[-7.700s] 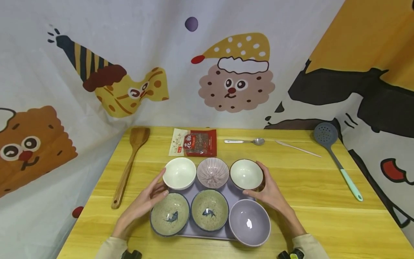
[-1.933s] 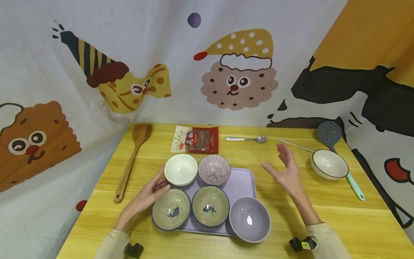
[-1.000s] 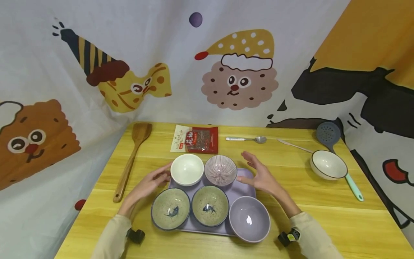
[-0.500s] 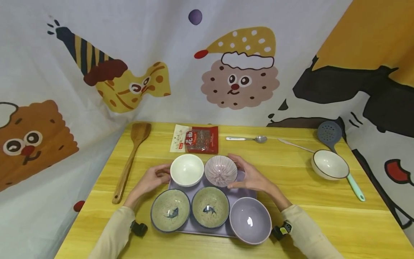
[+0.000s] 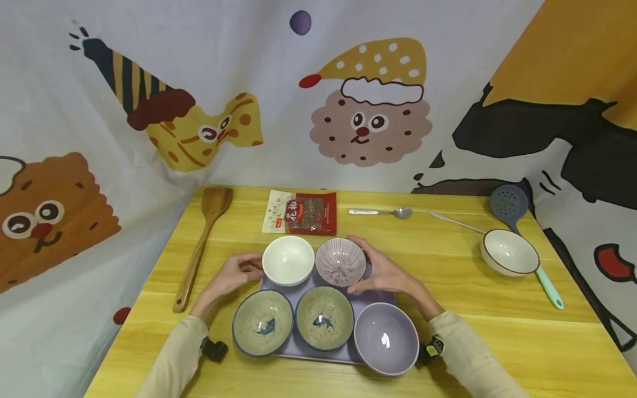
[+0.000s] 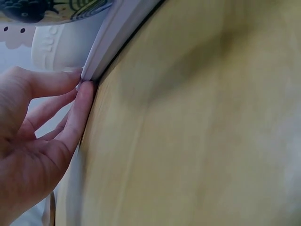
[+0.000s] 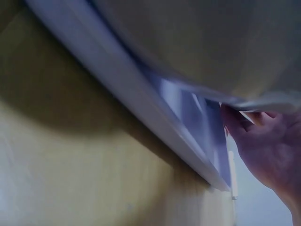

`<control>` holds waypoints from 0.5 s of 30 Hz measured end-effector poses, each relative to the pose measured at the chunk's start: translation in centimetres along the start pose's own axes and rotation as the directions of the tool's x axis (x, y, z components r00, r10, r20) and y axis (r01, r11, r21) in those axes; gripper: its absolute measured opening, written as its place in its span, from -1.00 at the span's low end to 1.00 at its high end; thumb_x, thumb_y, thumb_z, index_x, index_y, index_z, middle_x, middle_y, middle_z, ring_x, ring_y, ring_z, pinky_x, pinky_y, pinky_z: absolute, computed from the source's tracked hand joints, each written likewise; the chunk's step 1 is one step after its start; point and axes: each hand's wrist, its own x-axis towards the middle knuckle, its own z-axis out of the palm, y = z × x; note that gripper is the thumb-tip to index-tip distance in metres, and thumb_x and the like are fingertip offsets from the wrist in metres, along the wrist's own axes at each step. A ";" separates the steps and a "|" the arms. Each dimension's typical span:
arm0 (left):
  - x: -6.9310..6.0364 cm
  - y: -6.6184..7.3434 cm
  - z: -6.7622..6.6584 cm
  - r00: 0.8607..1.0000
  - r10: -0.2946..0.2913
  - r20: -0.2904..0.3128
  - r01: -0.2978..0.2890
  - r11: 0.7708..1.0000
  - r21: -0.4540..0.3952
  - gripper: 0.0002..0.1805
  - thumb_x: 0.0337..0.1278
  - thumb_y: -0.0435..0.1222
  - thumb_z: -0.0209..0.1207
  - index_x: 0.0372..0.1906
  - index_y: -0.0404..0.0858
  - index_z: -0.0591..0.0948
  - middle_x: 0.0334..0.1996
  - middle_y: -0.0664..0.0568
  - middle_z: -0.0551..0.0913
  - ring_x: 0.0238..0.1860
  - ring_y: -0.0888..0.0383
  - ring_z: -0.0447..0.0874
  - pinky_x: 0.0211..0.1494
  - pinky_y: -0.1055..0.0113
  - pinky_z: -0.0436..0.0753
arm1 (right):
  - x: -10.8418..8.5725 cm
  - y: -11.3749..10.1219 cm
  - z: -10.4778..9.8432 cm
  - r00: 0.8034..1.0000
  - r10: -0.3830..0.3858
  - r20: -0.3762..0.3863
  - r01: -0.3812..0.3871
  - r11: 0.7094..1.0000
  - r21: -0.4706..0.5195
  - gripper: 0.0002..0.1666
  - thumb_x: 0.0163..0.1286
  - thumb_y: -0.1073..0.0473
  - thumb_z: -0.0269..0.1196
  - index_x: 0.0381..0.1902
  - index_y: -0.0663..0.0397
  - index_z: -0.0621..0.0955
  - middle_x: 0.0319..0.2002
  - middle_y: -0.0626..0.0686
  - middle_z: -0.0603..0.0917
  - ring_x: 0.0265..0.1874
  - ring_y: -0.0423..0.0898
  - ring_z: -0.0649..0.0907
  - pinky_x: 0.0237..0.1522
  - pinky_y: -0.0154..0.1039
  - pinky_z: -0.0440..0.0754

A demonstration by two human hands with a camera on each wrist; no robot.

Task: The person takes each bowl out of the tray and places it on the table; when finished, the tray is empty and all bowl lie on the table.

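Observation:
My left hand (image 5: 234,275) pinches the left rim of the lilac tray (image 5: 342,355) between thumb and fingers, clearest in the left wrist view (image 6: 44,127). Beside it sits a plain white bowl (image 5: 288,261). My right hand (image 5: 385,272) curls round the right side of a purple-striped bowl (image 5: 340,262), thumb at the front and fingers behind; that bowl stands on the tray against the white one. Along the tray's front are two greenish fish-pattern bowls, left (image 5: 263,323) and middle (image 5: 324,318), and a larger lilac bowl (image 5: 386,339) overhanging the right corner.
A brown-rimmed white bowl (image 5: 510,252) sits at the right over the handle of a slotted turner (image 5: 510,204). At the back lie a spice packet (image 5: 299,213), a spoon (image 5: 380,212) and a thin pale stick (image 5: 455,221). A wooden spatula (image 5: 201,249) lies left.
The brown-rimmed bowl went from the tray's back right corner to the table's right side. My right hand came back to the striped bowl. Both back bowls shifted slightly right; my left hand moved to the tray rim.

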 end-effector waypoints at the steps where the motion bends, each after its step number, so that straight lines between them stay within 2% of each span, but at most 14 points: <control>1: 0.0 0.0 0.0 1.000 0.003 0.000 -0.003 1.000 0.002 -0.46 0.13 -0.47 0.31 0.24 -0.55 0.54 -0.12 -0.28 0.72 -0.21 0.24 0.70 -0.13 0.46 0.73 | 0.0 0.0 0.1 1.000 -0.002 -0.008 0.002 1.000 0.000 0.49 -0.16 -0.04 0.71 0.61 0.06 0.09 0.48 0.20 0.36 0.47 0.23 0.35 0.50 0.37 0.18; 8: 0.1 -0.3 0.1 0.999 -0.037 -0.028 0.036 0.999 -0.026 -0.44 0.06 -0.50 0.33 0.24 -0.52 0.56 -0.16 -0.22 0.73 -0.25 0.25 0.69 -0.16 0.48 0.71 | 0.1 0.6 0.6 0.998 -0.014 -0.058 0.017 0.998 0.063 0.42 -0.18 0.05 0.72 0.57 0.11 0.19 0.39 0.16 0.48 0.37 0.15 0.48 0.47 0.21 0.37; 15: 0.0 -0.1 0.1 1.000 -0.017 -0.025 0.016 0.999 -0.035 -0.45 0.07 -0.48 0.34 0.22 -0.54 0.56 -0.16 -0.25 0.73 -0.23 0.22 0.69 -0.17 0.48 0.71 | -0.4 1.2 0.6 0.995 -0.021 -0.096 0.035 0.988 0.152 0.38 -0.15 0.19 0.70 0.57 0.15 0.18 0.37 0.19 0.49 0.33 0.18 0.51 0.42 0.19 0.45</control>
